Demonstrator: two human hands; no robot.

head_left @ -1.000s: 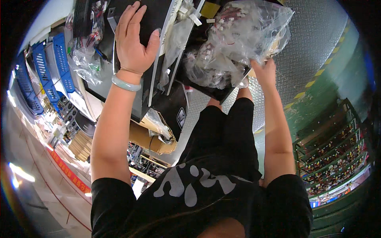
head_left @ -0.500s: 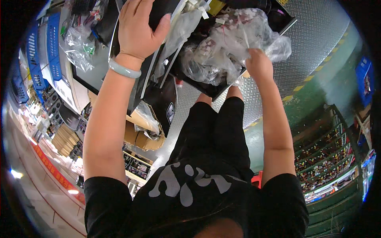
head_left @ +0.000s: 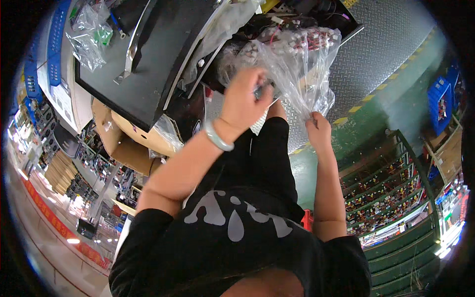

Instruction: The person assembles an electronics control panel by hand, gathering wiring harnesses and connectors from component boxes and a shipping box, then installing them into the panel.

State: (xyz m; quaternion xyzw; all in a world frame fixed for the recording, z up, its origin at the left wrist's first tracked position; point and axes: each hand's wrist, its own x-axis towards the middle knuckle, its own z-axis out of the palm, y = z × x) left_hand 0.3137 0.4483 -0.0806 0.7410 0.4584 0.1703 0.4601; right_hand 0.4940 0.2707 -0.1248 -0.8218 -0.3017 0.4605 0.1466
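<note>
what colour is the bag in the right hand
The bag is clear, colourless plastic; it shows best in the head view.

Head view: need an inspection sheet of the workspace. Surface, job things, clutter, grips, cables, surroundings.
Surface: black worktop, bent metal strip lying on it
Job things: clear connector bag, partly over an open black drawer
Clutter: crumpled clear bag at left; open cardboard box by the worktop's near edge
Grips: right hand closed on the connector bag's gathered end; left hand blurred, fingers curled, hold unclear
Cables: reddish wires in the connector bag; blue lead with ring end on the worktop
Surroundings: tread-plate floor; green rack and blue bin at right
</note>
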